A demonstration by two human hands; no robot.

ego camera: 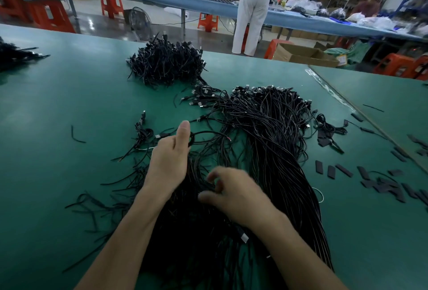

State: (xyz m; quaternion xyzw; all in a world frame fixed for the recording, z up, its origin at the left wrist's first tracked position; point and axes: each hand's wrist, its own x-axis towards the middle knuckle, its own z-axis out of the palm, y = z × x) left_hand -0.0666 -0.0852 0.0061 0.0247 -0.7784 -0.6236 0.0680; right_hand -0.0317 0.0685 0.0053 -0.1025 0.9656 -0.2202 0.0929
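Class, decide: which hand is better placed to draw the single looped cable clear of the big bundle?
Left, probably. The left hand sits right at the looped cable, whose loop runs out from its fingers. The right hand is lower, curled over the bundle, apart from that loop.

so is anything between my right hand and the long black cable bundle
Nothing visible does. The right hand sits directly over the long black cable bundle, fingers curled at its strands; blur hides whether they pinch one.

Dim cool light, glare on the far floor (97,17), wide-angle bending at edges, right hand (234,193) motion-blurred
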